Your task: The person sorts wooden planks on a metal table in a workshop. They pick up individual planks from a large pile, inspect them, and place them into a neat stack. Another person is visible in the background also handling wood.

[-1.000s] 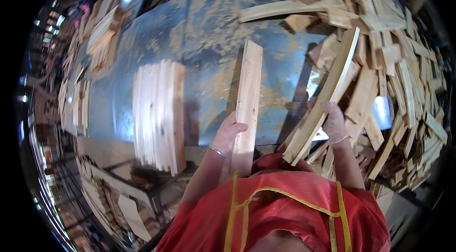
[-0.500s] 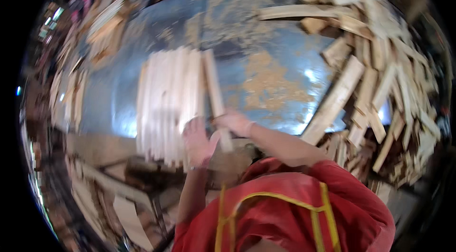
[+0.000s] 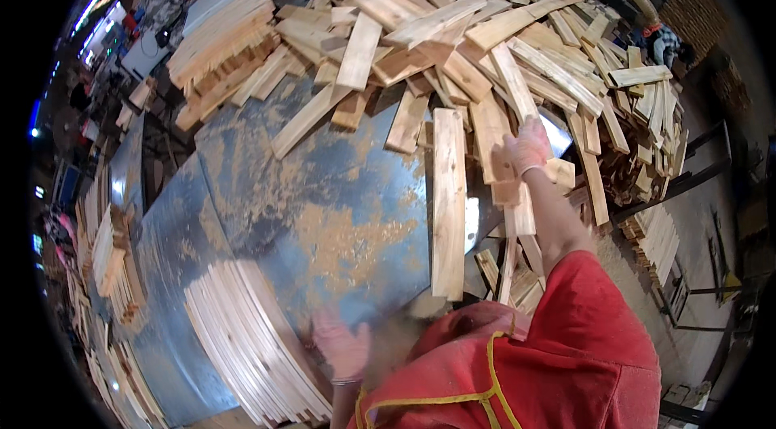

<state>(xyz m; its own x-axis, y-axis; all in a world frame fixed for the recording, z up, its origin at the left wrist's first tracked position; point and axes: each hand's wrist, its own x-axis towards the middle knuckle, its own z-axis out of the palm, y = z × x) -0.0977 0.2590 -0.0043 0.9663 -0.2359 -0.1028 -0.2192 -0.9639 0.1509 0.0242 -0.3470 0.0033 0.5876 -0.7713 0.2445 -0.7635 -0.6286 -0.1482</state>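
My left hand (image 3: pixel 341 348) is slightly blurred, its fingers and thumb spread over the near edge of the metal table (image 3: pixel 380 259). It holds nothing. Just left of it lies a tight row of narrow wooden strips (image 3: pixel 250 340) set side by side. Out to the right, my right hand (image 3: pixel 527 148) reaches into a loose pile of boards. Its fingers close on the near end of a pale wooden board (image 3: pixel 512 80); part of the grip is hidden. A longer knotty board (image 3: pixel 449 203) lies to the left of that arm.
Jumbled boards (image 3: pixel 404 21) cover the far and right side of the table. Stacked planks (image 3: pixel 218 49) stand at the far left, with another bundle (image 3: pixel 117 267) nearer. Sawdust (image 3: pixel 347 235) is scattered over the metal. A person (image 3: pixel 669 45) is beyond the pile at right.
My view has swung right toward the pile. My right hand has left the strip beside the row and reached out to the boards. My left hand has come off the row's right edge.
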